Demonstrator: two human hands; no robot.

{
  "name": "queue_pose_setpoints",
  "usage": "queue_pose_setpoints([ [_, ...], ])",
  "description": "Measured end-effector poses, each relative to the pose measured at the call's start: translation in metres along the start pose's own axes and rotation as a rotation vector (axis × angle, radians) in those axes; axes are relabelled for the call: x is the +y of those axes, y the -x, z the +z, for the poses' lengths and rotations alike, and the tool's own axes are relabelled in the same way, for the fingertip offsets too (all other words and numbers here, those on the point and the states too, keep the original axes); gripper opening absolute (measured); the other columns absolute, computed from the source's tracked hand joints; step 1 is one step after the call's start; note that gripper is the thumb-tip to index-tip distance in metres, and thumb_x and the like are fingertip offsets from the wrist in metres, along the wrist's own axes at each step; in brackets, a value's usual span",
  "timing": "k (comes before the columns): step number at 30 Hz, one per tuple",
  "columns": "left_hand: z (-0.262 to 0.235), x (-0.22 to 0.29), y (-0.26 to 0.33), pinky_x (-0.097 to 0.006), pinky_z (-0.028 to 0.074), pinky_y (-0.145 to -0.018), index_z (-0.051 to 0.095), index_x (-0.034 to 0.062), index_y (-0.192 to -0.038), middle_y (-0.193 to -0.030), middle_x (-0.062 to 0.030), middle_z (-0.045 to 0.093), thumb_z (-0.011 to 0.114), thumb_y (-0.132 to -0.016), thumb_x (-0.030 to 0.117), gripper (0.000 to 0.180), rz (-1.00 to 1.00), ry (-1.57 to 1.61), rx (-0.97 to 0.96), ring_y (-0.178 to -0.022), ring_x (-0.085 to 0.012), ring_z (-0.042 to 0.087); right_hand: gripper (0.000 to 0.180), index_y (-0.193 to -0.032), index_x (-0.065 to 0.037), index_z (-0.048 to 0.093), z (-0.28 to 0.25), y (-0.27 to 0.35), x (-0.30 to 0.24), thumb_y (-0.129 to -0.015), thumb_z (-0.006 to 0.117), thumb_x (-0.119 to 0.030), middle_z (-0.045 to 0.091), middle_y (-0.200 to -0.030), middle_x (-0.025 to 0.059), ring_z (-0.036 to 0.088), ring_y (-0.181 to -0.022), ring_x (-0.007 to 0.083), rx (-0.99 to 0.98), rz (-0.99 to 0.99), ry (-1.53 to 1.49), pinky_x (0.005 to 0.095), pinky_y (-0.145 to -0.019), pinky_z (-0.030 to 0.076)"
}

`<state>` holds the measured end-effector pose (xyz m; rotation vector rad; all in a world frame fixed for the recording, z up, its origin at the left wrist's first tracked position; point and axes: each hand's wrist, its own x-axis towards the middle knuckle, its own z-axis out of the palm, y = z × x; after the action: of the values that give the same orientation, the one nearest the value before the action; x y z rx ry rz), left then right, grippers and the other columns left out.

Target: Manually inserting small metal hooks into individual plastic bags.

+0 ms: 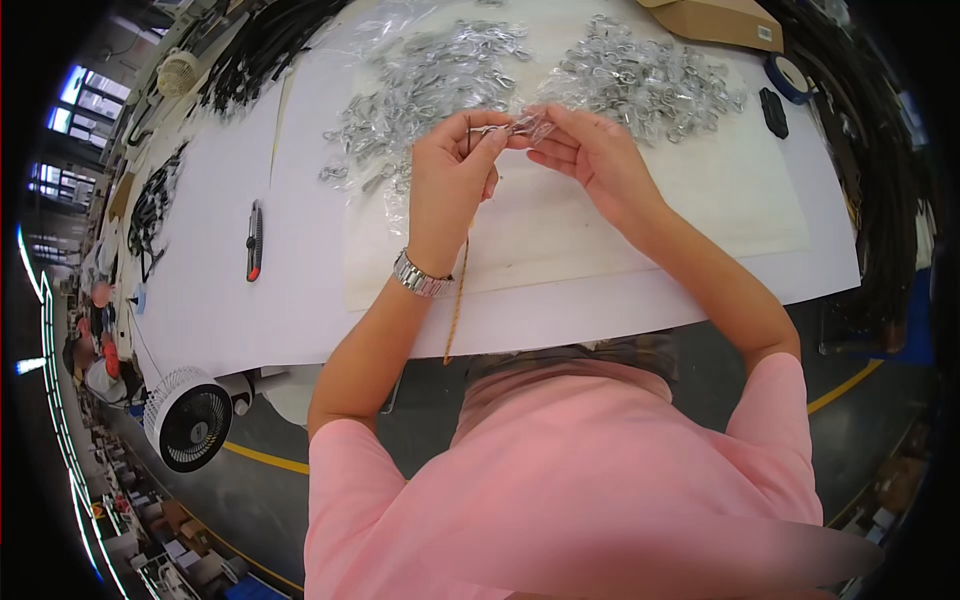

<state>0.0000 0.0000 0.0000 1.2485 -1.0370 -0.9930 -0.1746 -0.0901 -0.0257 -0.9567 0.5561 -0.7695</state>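
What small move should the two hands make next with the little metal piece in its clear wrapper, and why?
Probably the right hand should pull the clear plastic wrapper off the small metal clip, which the left hand pinches. The wrapper hangs at the clip's right end, between the right fingertips.

A small shiny metal clip [490, 130] sits up in the air, far over the white table, pinched at its left end. It lies flat, pointing left to right. Its right end goes into a tiny see-through plastic bag [530, 124], which is crinkly and shines in the light. A thin yellow-brown cord [458, 300] hangs from the clip, runs near, and drops over the near edge of the table.
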Motion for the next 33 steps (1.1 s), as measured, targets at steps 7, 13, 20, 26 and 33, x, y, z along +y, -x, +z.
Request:
queue_pose_setpoints([
  [7, 0.01, -0.001, 0.004, -0.02, 0.033, -0.046, 0.053, -0.004, -0.14, -0.086, -0.0105, 0.075, 0.063, -0.103, 0.016, 0.043, -0.006, -0.118, -0.045, -0.051, -0.0034, 0.044, 0.032, -0.123, 0.002, 0.069, 0.011, 0.007, 0.002, -0.108, 0.058, -0.024, 0.075, -0.119, 0.0103, 0.067, -0.086, 0.0128, -0.086, -0.045, -0.065, 0.0322, -0.097, 0.055],
  [13, 0.001, -0.001, -0.003, -0.02, 0.032, -0.045, 0.052, -0.0038, -0.143, -0.081, -0.0082, 0.072, 0.061, -0.105, 0.02, 0.045, -0.01, -0.037, -0.184, -0.051, -0.0033, 0.041, 0.026, -0.117, -0.001, 0.07, 0.002, 0.001, 0.005, -0.107, 0.06, -0.023, 0.075, -0.109, 0.0081, 0.063, -0.081, 0.0109, -0.203, -0.003, -0.013, 0.0305, -0.092, 0.055],
  [20, -0.026, 0.01, -0.012, -0.018, 0.026, -0.044, 0.064, -0.0032, -0.129, -0.08, -0.0025, 0.068, 0.059, -0.108, 0.02, 0.032, -0.08, 0.094, -0.22, -0.05, -0.0003, 0.039, 0.027, -0.111, -0.004, 0.071, 0.012, 0.008, -0.011, -0.106, 0.063, -0.029, 0.074, -0.097, 0.0052, 0.065, -0.079, 0.0091, -0.207, 0.035, 0.044, 0.0257, -0.075, 0.054],
  [26, -0.021, 0.008, -0.01, -0.018, 0.025, -0.045, 0.069, -0.002, -0.113, -0.082, -0.0017, 0.068, 0.067, -0.102, 0.016, 0.021, -0.048, 0.05, -0.264, -0.051, 0.0, 0.039, 0.028, -0.112, -0.002, 0.071, -0.002, 0.002, -0.008, -0.106, 0.062, -0.028, 0.074, -0.094, 0.0053, 0.059, -0.064, 0.0056, -0.355, 0.211, 0.088, 0.0209, -0.057, 0.046],
  [33, -0.013, 0.008, -0.006, -0.018, 0.027, -0.048, 0.07, -0.0001, -0.102, -0.078, -0.0011, 0.067, 0.072, -0.097, 0.015, 0.016, -0.007, -0.112, -0.162, -0.056, -0.0007, 0.044, 0.029, -0.113, 0.001, 0.071, 0.002, 0.003, -0.021, -0.105, 0.064, -0.025, 0.071, -0.091, 0.0043, 0.05, -0.06, 0.0027, -0.359, 0.243, 0.165, 0.0193, -0.055, 0.041],
])
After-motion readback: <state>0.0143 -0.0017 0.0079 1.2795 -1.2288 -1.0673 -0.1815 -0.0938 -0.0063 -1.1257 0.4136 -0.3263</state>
